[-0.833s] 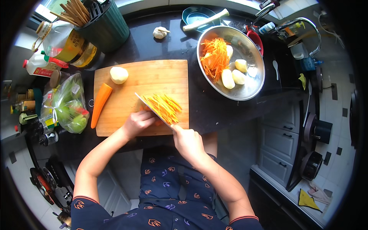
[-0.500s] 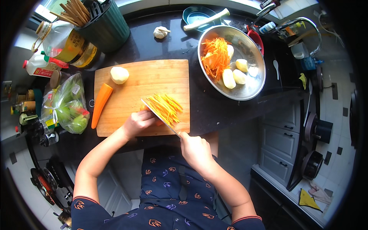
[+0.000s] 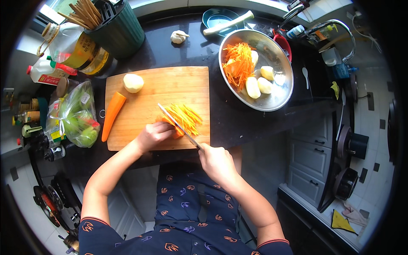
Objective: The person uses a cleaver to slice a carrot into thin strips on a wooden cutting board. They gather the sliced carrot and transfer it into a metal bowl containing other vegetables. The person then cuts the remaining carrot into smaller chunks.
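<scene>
My right hand point(image 3: 217, 163) grips the handle of a kitchen knife point(image 3: 180, 126), whose blade slants up and left over the wooden cutting board point(image 3: 140, 138). Beside the blade, my left hand point(image 3: 155, 135) presses carrot slices point(image 3: 171, 126) to the board with its fingertips curled. On the blade's right side lies a pile of carrot strips point(image 3: 189, 119). Farther left on the board are a length of peeled carrot point(image 3: 113, 111), its end past the board's edge, and a peeled potato point(image 3: 133, 83).
At the right stands a steel bowl point(image 3: 282, 95) with carrot shreds and several peeled potatoes. Behind are a garlic bulb point(image 3: 179, 37) and a blue-green plate point(image 3: 212, 19). Left of the board sit a bag of green vegetables point(image 3: 80, 114) and a green utensil holder point(image 3: 123, 34).
The knife has risen slightly and its blade has turned, opening a small gap that shows the carrot slices under my left fingers. My left hand stays almost in place.
</scene>
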A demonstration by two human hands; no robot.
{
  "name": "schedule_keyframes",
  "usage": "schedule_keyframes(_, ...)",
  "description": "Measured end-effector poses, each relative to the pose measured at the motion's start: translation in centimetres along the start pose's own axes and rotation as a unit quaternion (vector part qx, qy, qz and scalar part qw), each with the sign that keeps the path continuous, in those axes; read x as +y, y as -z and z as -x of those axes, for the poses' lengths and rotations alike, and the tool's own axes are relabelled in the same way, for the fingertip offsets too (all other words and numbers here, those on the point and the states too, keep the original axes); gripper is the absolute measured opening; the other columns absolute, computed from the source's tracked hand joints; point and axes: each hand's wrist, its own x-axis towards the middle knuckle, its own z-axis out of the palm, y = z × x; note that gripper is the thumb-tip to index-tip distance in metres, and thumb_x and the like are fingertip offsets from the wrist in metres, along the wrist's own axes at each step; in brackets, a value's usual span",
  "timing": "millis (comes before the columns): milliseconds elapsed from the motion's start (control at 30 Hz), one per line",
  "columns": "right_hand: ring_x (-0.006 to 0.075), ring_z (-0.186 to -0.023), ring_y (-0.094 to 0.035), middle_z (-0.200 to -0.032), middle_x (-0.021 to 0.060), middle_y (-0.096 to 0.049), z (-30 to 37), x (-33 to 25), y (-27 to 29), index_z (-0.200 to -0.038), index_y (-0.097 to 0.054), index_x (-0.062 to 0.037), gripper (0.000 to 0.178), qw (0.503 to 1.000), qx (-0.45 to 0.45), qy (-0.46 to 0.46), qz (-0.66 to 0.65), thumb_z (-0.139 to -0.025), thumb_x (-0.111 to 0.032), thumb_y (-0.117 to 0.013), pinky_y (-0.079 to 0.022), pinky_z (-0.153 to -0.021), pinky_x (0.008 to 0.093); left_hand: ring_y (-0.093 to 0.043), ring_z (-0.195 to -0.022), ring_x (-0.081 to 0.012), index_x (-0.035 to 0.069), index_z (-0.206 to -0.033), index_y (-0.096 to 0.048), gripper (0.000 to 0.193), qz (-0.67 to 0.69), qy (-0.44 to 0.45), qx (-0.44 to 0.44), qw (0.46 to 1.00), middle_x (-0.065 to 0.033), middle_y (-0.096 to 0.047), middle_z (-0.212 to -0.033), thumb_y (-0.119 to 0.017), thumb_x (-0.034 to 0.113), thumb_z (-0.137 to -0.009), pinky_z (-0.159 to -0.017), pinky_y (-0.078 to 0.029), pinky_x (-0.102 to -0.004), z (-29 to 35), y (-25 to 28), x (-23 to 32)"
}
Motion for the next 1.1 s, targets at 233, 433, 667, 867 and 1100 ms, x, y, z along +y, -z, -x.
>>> schedule_keyframes(233,0.0428,-0.066,-0.071,-0.069,0.0253,-0.067,0.0,0.3,-0.8,-0.097,-0.064,-0.0026,0.011,0.999,-0.011,-0.005,0.031,-0.097,-0.012,-0.058,-0.059,-0.062,0.0513,-0.074,-0.089,-0.0217,0.011,-0.097,-0.077,0.020,-0.002,-0.001,0.017,1.000,-0.0063,-0.075,-0.097,-0.072,0.009,-0.078,-0.074,-0.062,-0.0320,-0.6,0.3,0.4)
schedule_keyframes(433,0.0469,-0.072,-0.068,-0.073,0.0265,-0.067,-2.1,0.5,-2.6,-0.097,-0.065,-0.0036,0.015,0.999,0.023,-0.033,0.003,-0.098,-0.017,-0.060,-0.057,-0.067,0.0551,-0.074,-0.091,-0.0202,0.013,-0.101,-0.077,0.023,-0.006,-0.003,0.012,1.000,-0.0045,-0.075,-0.098,-0.072,0.009,-0.079,-0.074,-0.062,-0.0305,-0.7,0.5,0.4)
schedule_keyframes(667,0.0465,-0.070,-0.068,-0.072,0.0260,-0.066,-0.6,-0.8,0.0,-0.095,-0.064,-0.0036,0.012,1.000,-0.013,-0.019,0.009,-0.098,-0.015,-0.060,-0.056,-0.067,0.0551,-0.071,-0.086,-0.0178,0.014,-0.094,-0.074,0.015,-0.041,-0.014,0.023,0.999,-0.0006,-0.072,-0.094,-0.073,0.013,-0.078,-0.068,-0.061,-0.0296,-0.3,0.1,0.1)
schedule_keyframes(867,0.0463,-0.070,-0.068,-0.072,0.0256,-0.066,-0.5,0.0,0.1,-0.096,-0.063,-0.0038,0.011,0.999,-0.027,-0.016,0.030,-0.097,-0.014,-0.060,-0.056,-0.066,0.0550,-0.073,-0.087,-0.0225,0.010,-0.090,-0.074,0.015,-0.020,-0.009,0.012,1.000,-0.0051,-0.073,-0.095,-0.076,0.012,-0.075,-0.070,-0.062,-0.0319,-0.3,0.1,0.0)
schedule_keyframes(1100,0.0458,-0.069,-0.069,-0.073,0.0262,-0.068,-2.2,-0.1,-3.4,-0.099,-0.064,-0.0036,0.011,0.999,0.023,-0.014,0.024,-0.097,-0.013,-0.059,-0.058,-0.064,0.0540,-0.071,-0.085,-0.0180,0.015,-0.097,-0.076,0.019,-0.031,-0.011,0.027,0.999,-0.0006,-0.072,-0.095,-0.072,0.012,-0.079,-0.068,-0.061,-0.0289,-0.7,0.3,-0.1)
